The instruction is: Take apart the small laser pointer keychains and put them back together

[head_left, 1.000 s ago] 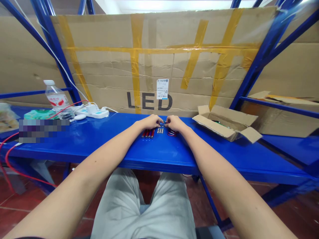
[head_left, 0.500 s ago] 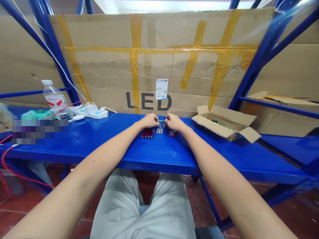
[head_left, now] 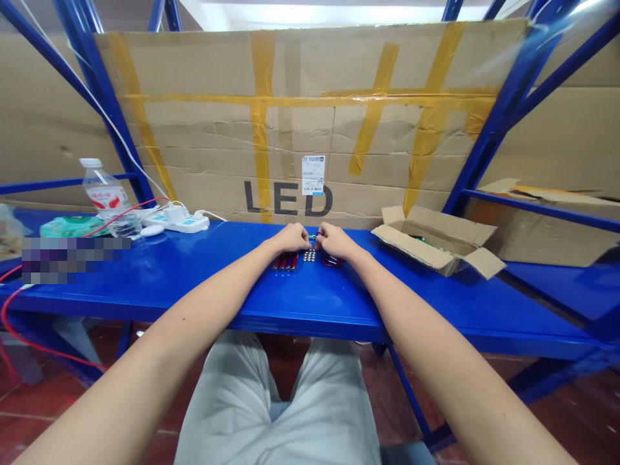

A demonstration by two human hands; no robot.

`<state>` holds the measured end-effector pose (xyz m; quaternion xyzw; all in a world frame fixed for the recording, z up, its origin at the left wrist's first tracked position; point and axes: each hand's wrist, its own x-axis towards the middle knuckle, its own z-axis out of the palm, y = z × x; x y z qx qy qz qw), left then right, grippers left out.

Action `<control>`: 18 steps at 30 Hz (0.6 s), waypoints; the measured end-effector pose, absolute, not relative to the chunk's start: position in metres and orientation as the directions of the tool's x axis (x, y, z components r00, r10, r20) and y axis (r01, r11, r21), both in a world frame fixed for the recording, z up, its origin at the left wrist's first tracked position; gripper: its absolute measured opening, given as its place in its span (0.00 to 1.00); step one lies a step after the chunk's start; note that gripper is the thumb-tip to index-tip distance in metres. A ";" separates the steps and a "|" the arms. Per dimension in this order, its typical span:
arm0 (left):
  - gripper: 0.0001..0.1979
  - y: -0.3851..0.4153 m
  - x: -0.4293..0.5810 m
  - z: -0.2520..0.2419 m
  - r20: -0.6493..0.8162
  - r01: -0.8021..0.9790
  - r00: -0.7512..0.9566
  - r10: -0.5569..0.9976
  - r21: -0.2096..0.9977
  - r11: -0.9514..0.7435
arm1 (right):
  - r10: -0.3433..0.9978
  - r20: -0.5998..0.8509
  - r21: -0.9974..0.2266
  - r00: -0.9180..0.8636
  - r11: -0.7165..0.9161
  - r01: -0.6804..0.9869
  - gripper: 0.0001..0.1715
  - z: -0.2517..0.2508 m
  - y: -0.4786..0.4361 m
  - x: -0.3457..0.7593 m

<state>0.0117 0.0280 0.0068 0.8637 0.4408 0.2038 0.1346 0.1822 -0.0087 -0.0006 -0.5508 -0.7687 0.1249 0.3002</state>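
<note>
Over the blue table, my left hand (head_left: 292, 238) and my right hand (head_left: 335, 241) face each other, a small gap between them. The left fingers are curled together, and what they may hold is hidden. The right fingers are pinched beside a small purple piece, too small to make out. A small green item (head_left: 312, 237) shows between the hands. Just below lie several small silver discs (head_left: 309, 256) in rows, like button cells. Several red metal tubes (head_left: 285, 261) lie side by side under my left wrist. Red pieces with shiny edges (head_left: 332, 261) lie under the right hand, partly covered.
The blue table (head_left: 310, 303) runs up to a large taped cardboard sheet (head_left: 213, 155). An open cardboard box (head_left: 426, 248) stands right. On the left are a white power strip (head_left: 181, 223), a plastic bottle (head_left: 106, 200), a green packet (head_left: 72, 226) and a red cable (head_left: 53, 349).
The right hand has come slightly left and down, toward the silver discs. My left hand stays nearly where it was. The view has shifted slightly.
</note>
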 end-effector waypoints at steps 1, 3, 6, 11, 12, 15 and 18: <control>0.06 0.027 0.012 0.007 0.230 0.706 0.529 0.817 0.415 -0.574 | 0.921 0.325 -0.526 -0.214 0.364 0.769 0.06 -0.001 -0.008 0.183; 0.06 0.027 0.012 0.006 0.218 0.705 0.533 0.818 0.419 -0.572 | 0.920 0.329 -0.529 -0.211 0.365 0.766 0.06 -0.002 -0.008 0.183; 0.09 0.030 0.012 0.007 0.217 0.706 0.528 0.821 0.424 -0.567 | 0.919 0.339 -0.527 -0.199 0.361 0.769 0.05 0.000 -0.008 0.183; 0.10 0.040 -0.005 0.017 0.265 0.696 0.477 0.838 0.468 -0.544 | 0.915 0.360 -0.568 -0.183 0.371 0.735 0.05 0.005 -0.011 0.186; 0.09 0.042 -0.011 0.020 0.259 0.729 0.438 0.861 0.458 -0.508 | 0.914 0.366 -0.576 -0.175 0.371 0.728 0.05 0.006 -0.011 0.187; 0.09 0.046 -0.034 0.028 0.159 0.889 0.285 0.945 0.325 -0.323 | 0.918 0.368 -0.579 -0.148 0.350 0.736 0.07 0.009 -0.014 0.191; 0.09 0.046 -0.051 0.031 0.078 0.948 0.185 0.980 0.247 -0.199 | 0.928 0.346 -0.571 -0.135 0.323 0.754 0.07 0.010 -0.017 0.192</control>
